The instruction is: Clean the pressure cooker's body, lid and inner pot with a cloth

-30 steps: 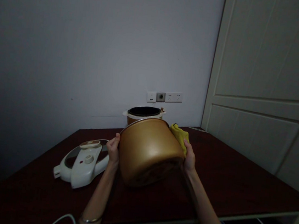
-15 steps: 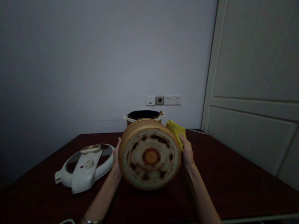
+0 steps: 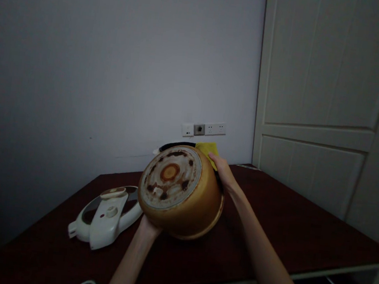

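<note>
A gold-coloured rice cooker inner pot (image 3: 200, 197) is held in the air above the table, tilted on its side. Its worn, brown-stained base (image 3: 158, 177) faces me and to the left. My left hand (image 3: 149, 228) grips the pot from below at the left, its fingers hidden behind the wall. At the upper right of the pot, my right hand (image 3: 222, 168) holds a yellow cloth (image 3: 208, 149) against the outer side. The rice cooker body shows only as a dark rim (image 3: 175, 145) behind the pot.
A white cooker lid (image 3: 105, 219) with dark panels lies on the left of the dark red table (image 3: 289, 225). Wall sockets (image 3: 215, 129) sit behind. A white cable (image 3: 88, 283) runs at the front edge, and a pale door (image 3: 308, 168) stands at the right.
The pot has turned, so its base points more to the left and its side shows. My right hand with the cloth has moved up and left; my left hand has shifted lower beneath the pot.
</note>
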`<state>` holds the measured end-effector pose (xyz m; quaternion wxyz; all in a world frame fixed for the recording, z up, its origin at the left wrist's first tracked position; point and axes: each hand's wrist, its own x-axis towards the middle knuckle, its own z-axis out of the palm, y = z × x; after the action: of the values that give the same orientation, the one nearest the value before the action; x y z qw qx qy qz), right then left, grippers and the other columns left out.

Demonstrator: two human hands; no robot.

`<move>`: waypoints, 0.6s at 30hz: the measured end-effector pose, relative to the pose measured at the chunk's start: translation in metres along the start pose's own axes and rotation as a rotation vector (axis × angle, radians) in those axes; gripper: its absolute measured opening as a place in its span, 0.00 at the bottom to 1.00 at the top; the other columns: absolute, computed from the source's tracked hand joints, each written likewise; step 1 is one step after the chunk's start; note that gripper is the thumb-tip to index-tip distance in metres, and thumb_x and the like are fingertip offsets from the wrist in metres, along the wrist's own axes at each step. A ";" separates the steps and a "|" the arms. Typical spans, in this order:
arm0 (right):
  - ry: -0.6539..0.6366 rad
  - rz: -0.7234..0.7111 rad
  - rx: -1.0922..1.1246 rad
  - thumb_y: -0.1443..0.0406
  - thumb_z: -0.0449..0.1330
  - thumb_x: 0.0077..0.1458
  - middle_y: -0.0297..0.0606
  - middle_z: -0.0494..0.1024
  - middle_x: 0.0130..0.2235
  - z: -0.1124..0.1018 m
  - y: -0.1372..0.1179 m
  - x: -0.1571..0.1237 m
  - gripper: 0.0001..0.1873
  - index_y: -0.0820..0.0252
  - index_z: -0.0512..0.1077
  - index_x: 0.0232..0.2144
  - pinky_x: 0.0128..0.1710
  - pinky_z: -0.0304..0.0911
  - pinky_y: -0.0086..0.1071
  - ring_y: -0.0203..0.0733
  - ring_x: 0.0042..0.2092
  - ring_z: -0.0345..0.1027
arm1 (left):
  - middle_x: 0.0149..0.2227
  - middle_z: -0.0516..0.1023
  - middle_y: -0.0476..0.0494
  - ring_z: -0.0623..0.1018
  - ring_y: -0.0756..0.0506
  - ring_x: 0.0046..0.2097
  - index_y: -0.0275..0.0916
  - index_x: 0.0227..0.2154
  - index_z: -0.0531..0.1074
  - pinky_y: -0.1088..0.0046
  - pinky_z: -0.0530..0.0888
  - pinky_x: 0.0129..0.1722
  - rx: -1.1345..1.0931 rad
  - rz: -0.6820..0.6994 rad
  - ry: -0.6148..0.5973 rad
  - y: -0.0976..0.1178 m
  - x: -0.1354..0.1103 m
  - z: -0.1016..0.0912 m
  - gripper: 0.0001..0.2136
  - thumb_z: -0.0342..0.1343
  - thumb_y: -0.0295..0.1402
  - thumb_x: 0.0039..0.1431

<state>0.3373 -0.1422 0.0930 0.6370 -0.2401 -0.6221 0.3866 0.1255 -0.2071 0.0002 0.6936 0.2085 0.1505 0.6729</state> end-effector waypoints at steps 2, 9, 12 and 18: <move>-0.008 0.030 0.023 0.49 0.57 0.46 0.36 0.80 0.33 0.000 0.001 0.001 0.21 0.60 0.77 0.29 0.44 0.62 0.36 0.45 0.40 0.70 | 0.42 0.79 0.39 0.78 0.45 0.44 0.37 0.54 0.67 0.66 0.71 0.51 -0.023 -0.034 0.069 0.002 -0.003 -0.010 0.19 0.39 0.32 0.65; 0.077 0.206 0.114 0.53 0.57 0.46 0.35 0.80 0.34 0.001 0.009 0.000 0.18 0.61 0.75 0.31 0.41 0.62 0.34 0.45 0.40 0.71 | 0.33 0.82 0.41 0.81 0.48 0.33 0.34 0.55 0.65 0.71 0.76 0.42 -0.083 -0.031 0.182 0.005 -0.009 -0.018 0.20 0.36 0.24 0.65; 0.119 0.252 0.171 0.54 0.58 0.45 0.34 0.80 0.34 0.001 0.017 -0.003 0.16 0.60 0.75 0.30 0.39 0.63 0.32 0.44 0.40 0.71 | 0.31 0.82 0.42 0.81 0.48 0.34 0.34 0.54 0.66 0.71 0.75 0.43 -0.128 0.001 0.170 0.008 -0.009 -0.014 0.19 0.36 0.27 0.66; 0.173 0.340 0.312 0.55 0.57 0.44 0.35 0.80 0.33 0.005 0.028 -0.016 0.16 0.60 0.75 0.30 0.39 0.64 0.32 0.43 0.38 0.72 | 0.28 0.81 0.41 0.81 0.46 0.34 0.33 0.51 0.70 0.66 0.75 0.45 -0.160 -0.067 0.069 0.010 -0.008 -0.013 0.21 0.34 0.29 0.67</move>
<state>0.3286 -0.1392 0.0617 0.6433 -0.2721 -0.4485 0.5576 0.1097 -0.2143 -0.0070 0.7246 0.1240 0.1272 0.6659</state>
